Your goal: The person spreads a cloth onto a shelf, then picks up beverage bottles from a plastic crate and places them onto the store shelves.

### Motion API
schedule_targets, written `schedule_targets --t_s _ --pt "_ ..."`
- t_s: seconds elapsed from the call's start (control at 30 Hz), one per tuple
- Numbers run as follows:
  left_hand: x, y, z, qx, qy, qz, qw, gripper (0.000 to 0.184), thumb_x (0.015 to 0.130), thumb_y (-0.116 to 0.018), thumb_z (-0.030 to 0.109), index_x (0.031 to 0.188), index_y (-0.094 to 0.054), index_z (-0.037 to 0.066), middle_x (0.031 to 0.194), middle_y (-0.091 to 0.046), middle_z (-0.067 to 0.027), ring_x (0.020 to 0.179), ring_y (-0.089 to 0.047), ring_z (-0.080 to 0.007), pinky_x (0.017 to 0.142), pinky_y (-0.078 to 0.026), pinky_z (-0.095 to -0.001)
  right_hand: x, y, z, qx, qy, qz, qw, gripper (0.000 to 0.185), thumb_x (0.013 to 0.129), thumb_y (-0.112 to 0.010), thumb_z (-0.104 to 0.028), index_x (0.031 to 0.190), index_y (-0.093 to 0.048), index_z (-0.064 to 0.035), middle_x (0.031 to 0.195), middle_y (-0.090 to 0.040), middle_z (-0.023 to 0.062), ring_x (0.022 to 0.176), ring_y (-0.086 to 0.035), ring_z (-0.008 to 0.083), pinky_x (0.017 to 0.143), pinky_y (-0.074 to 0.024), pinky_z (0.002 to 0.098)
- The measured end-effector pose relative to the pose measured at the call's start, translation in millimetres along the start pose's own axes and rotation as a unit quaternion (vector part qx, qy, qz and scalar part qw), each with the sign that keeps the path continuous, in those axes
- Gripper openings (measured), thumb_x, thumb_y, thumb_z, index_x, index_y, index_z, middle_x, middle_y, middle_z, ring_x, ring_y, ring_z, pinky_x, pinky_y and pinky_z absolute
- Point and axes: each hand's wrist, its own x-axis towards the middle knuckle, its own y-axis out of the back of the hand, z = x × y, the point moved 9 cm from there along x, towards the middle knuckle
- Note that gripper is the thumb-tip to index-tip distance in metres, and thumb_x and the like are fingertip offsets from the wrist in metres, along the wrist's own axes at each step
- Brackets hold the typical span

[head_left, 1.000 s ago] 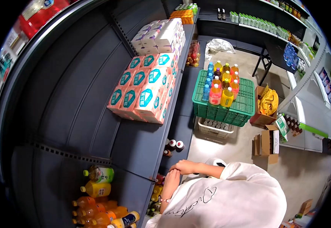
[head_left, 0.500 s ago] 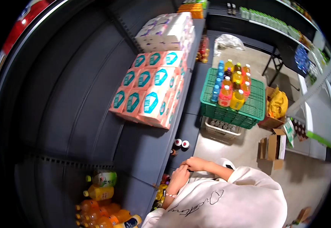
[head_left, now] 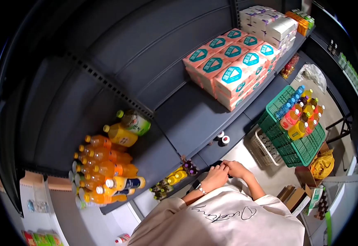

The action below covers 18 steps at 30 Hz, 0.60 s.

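Observation:
My left hand (head_left: 214, 178), with a watch and bracelet at the wrist, is closed in front of my shirt. Against its fingertips rests my right hand (head_left: 235, 169), its fingers curled. Whatever they may hold is hidden. A dark shape lies just beyond the fingers. On the lower shelf ahead are white-capped bottles (head_left: 225, 140), and yellow bottles (head_left: 177, 177) stand to the left of my hands. Pink tissue packs (head_left: 232, 61) are stacked on the upper shelf, with white packs (head_left: 269, 26) behind them.
Orange bottles (head_left: 105, 168) lie stacked on the shelf at left. At right, a green crate (head_left: 294, 149) bears several drink bottles, beside a white basket (head_left: 263, 149). Open cardboard boxes (head_left: 296, 199) stand on the floor. A dark shelf edge (head_left: 253, 98) runs diagonally.
The view has swung left, so the tissue packs and crate appear farther right and more of the orange bottles shows. My hands remain together in front of me.

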Motion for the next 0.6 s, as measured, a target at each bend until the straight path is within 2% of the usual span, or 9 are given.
schedule_targets --t_s 0.17,0.27,0.4,0.47,0.53,0.6 --pt "-43 -26 0 -0.051 0.022 -0.001 0.998 0.034 0.085 -0.056 0.019 0.113 -0.055 0.001 0.114 -0.057 -0.0184 0.097 -0.061 -0.0355 0.08 -0.047 -0.0501 -12 -52 -1 -0.046 0.056 -0.066 0.995 0.03 0.085 -0.055 -0.019 0.112 -0.062 -0.0096 0.094 -0.07 0.0184 0.087 -0.066 0.0394 0.078 -0.0515 0.0462" --pt "-61 -43 1 -0.077 0.031 -0.005 0.997 0.035 0.085 -0.056 0.019 0.114 -0.055 0.001 0.114 -0.057 -0.0186 0.097 -0.061 -0.036 0.08 -0.047 -0.0516 -25 -69 -5 -0.074 0.025 -0.104 0.992 0.031 0.085 -0.055 -0.02 0.115 -0.062 -0.0121 0.096 -0.07 0.0174 0.087 -0.066 0.0393 0.078 -0.0516 0.0463" --pt "-91 -45 12 -0.053 0.051 0.001 0.997 0.037 0.085 -0.056 0.019 0.118 -0.052 0.002 0.117 -0.058 -0.0199 0.099 -0.062 -0.0369 0.083 -0.047 -0.0529 -52 -75 -36 -0.102 0.036 -0.078 0.991 0.032 0.084 -0.057 -0.021 0.115 -0.063 -0.0148 0.097 -0.07 0.0166 0.088 -0.066 0.0384 0.077 -0.0521 0.0469" --pt "-116 -27 27 -0.066 0.055 0.009 0.996 0.036 0.087 -0.055 0.022 0.117 -0.053 0.002 0.119 -0.058 -0.0215 0.103 -0.06 -0.0378 0.087 -0.046 -0.0523 -66 -90 -40 -0.068 0.022 -0.05 0.996 0.031 0.084 -0.057 -0.022 0.114 -0.064 -0.0143 0.098 -0.07 0.0164 0.088 -0.066 0.0385 0.077 -0.0523 0.0473" --pt "-138 -28 33 -0.078 0.047 0.016 0.996 0.035 0.089 -0.052 0.022 0.117 -0.053 0.002 0.119 -0.057 -0.0219 0.104 -0.059 -0.0383 0.088 -0.045 -0.0511 -83 -103 -58 -0.014 0.056 -0.031 0.998 0.031 0.084 -0.057 -0.021 0.114 -0.063 -0.0138 0.097 -0.07 0.0172 0.087 -0.066 0.0395 0.077 -0.0523 0.0478" --pt "-159 -42 34 -0.114 0.052 0.005 0.992 0.034 0.091 -0.051 0.023 0.119 -0.053 0.004 0.123 -0.056 -0.0192 0.107 -0.058 -0.0386 0.09 -0.045 -0.0521 -100 -122 -56 -0.065 -0.007 -0.033 0.997 0.033 0.084 -0.056 -0.021 0.115 -0.061 -0.0141 0.096 -0.069 0.0187 0.086 -0.066 0.0404 0.077 -0.0522 0.0484"
